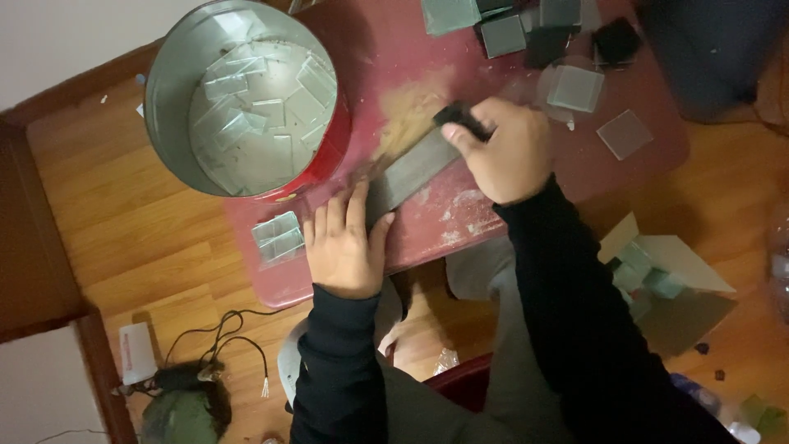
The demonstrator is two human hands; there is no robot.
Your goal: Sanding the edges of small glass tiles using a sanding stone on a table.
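A long dark grey sharpening stone (415, 170) lies diagonally on a small red table (526, 197). My left hand (343, 247) rests flat at the stone's near end, fingers together, holding it down. My right hand (505, 148) is closed on a small dark square piece (460, 117) and presses it against the stone's far end. Pale dust marks the red surface around the stone.
A round metal tin (246, 99) with several clear glass squares inside stands at the table's left. Two glass squares (278, 236) lie near my left hand; more glass and dark squares (575, 87) lie at the far right. An open cardboard box (666, 271) and cables (222, 345) lie on the wooden floor.
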